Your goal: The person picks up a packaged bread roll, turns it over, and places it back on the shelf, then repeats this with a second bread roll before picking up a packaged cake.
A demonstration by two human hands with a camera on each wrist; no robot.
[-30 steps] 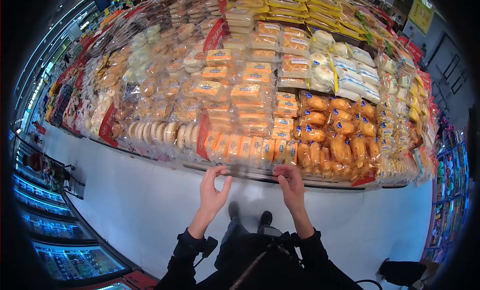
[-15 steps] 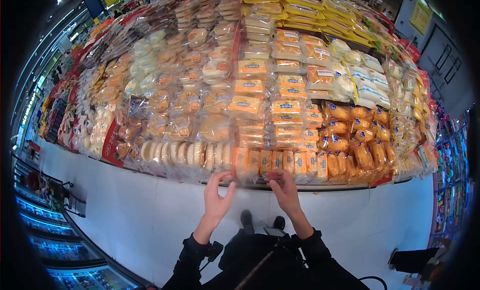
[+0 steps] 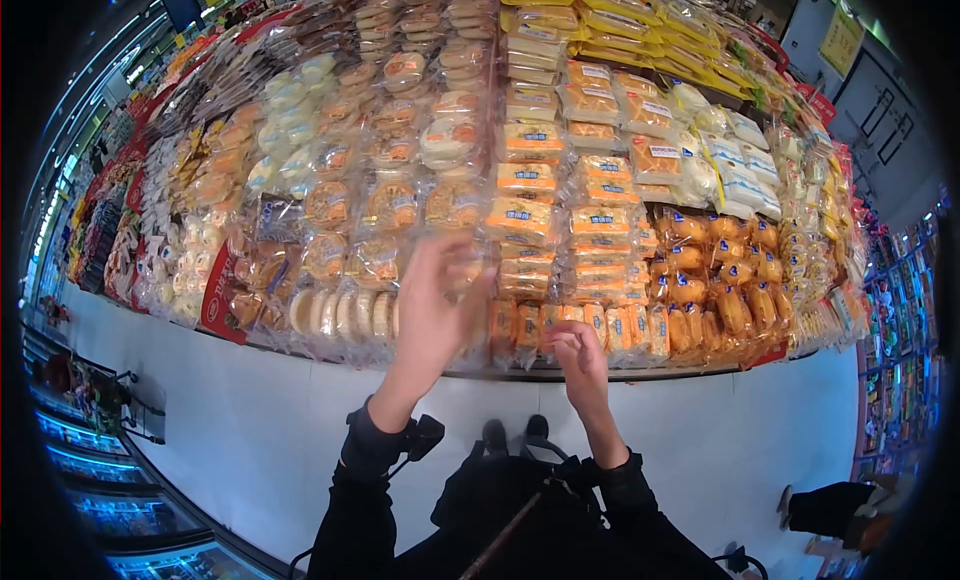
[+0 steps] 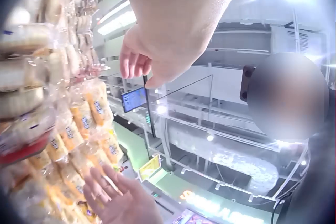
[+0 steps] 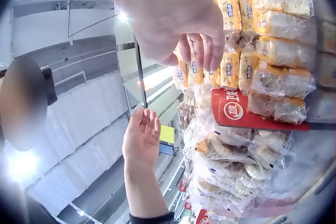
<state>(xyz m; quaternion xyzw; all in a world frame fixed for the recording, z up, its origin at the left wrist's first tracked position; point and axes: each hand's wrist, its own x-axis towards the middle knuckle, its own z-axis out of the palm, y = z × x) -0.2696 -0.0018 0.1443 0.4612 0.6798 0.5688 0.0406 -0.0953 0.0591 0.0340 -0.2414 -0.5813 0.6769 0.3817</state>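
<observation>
The left hand (image 3: 436, 305), blurred, is over the front of the packaged food display, with fingers loosely bent and nothing held. Below and around it lie round wrapped pastries (image 3: 395, 206). Lower and to its right, the right hand (image 3: 582, 365) is at the display's front edge beside orange-labelled bread packs (image 3: 612, 327), its fingers loosely bent and holding nothing. In the left wrist view the left hand (image 4: 163, 35) hangs in the air near the packs. The right wrist view shows the right hand (image 5: 178, 24) close to upright bread packs (image 5: 229, 69); contact cannot be told.
A red divider (image 3: 220, 288) stands among the goods at the left. Golden wrapped rolls (image 3: 735, 305) fill the front right. Pale floor (image 3: 270, 410) runs below the display, with freezers (image 3: 130, 515) at lower left and another person's dark-clothed legs (image 3: 835, 505) at lower right.
The left hand has moved up over the pastries from the display's front edge. The right hand stays near the edge. The display has shifted in the head view.
</observation>
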